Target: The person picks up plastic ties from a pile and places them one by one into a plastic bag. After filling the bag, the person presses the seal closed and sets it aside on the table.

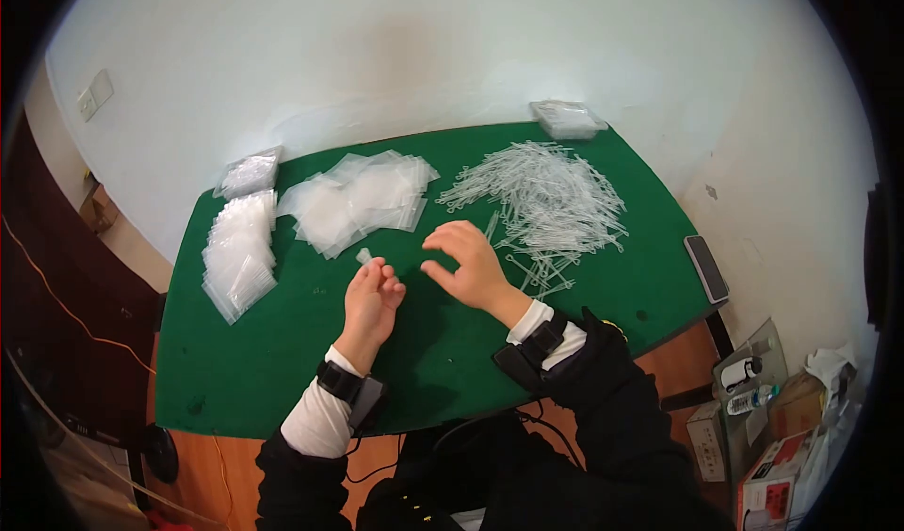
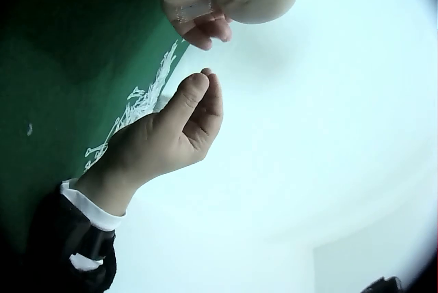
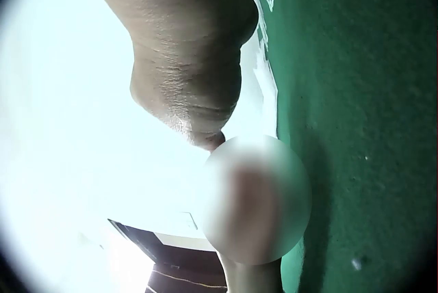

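My left hand (image 1: 370,307) is over the middle of the green table (image 1: 311,362), fingers curled. It holds a small clear plastic piece (image 1: 364,256) that pokes out past the fingers. The left wrist view shows this clear piece (image 2: 195,10) against the fingers; its exact kind cannot be told. To the right, my right hand (image 1: 471,269) hovers with bent fingers and the thumb apart from them, nothing visible between. Flat clear plastic bags (image 1: 353,197) lie in a loose heap beyond the hands. Past the right hand spreads a pile of thin translucent sticks with looped ends (image 1: 556,192).
Overlapping clear bags (image 1: 240,258) run down the left side, with a packed bundle (image 1: 250,171) behind them. Another clear pack (image 1: 568,119) stands at the back edge by the wall. A phone (image 1: 706,269) lies at the right edge. Boxes and a bottle (image 1: 751,399) sit below, right.
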`<action>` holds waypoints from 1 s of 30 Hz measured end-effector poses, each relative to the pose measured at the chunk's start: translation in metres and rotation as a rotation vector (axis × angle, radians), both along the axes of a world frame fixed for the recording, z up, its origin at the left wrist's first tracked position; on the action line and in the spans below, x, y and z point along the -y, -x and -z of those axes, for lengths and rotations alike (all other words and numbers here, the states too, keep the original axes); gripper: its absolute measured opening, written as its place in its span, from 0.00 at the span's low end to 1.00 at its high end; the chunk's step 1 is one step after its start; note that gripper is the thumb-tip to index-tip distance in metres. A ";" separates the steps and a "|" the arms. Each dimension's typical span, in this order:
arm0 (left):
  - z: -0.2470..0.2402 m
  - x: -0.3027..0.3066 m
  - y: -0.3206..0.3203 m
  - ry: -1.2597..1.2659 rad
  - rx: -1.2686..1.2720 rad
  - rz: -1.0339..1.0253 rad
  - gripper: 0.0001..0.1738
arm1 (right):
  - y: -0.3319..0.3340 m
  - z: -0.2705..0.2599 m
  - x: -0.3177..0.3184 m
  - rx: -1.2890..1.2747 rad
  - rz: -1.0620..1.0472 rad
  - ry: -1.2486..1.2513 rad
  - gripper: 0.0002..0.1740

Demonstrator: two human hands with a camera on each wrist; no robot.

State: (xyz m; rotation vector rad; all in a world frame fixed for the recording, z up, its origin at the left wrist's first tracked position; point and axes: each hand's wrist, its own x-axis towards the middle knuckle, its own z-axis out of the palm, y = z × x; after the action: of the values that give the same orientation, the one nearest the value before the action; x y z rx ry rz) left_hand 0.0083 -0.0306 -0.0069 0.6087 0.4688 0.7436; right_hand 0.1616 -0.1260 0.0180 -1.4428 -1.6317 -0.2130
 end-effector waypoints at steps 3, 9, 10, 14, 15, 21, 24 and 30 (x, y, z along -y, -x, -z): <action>0.003 -0.005 0.004 0.010 0.111 0.079 0.06 | -0.017 0.006 0.000 -0.016 0.287 0.057 0.19; -0.004 -0.004 0.004 0.048 0.050 0.052 0.06 | -0.057 0.035 0.006 0.185 0.699 0.273 0.18; -0.003 -0.004 0.004 0.050 0.054 0.061 0.06 | -0.058 0.037 0.007 0.275 0.697 0.331 0.17; -0.006 -0.003 0.004 0.048 0.053 0.082 0.07 | -0.061 0.032 0.008 0.320 0.654 0.457 0.14; -0.006 -0.002 0.003 0.049 0.047 0.089 0.07 | -0.060 0.028 0.008 0.296 0.635 0.493 0.12; -0.010 0.001 0.004 0.031 0.033 0.104 0.06 | -0.057 0.023 0.010 0.253 0.719 0.465 0.07; -0.010 0.002 0.003 0.021 0.031 0.110 0.06 | -0.058 0.023 0.010 0.253 0.703 0.440 0.07; -0.009 0.002 0.003 0.013 0.025 0.102 0.06 | -0.058 0.026 0.007 0.290 0.789 0.443 0.02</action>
State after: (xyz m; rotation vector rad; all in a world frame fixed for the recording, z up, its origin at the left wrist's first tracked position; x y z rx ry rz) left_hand 0.0057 -0.0321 0.0020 0.6064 0.4164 0.6495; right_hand 0.2200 -0.1332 -0.0080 -2.4553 -1.2853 -0.5478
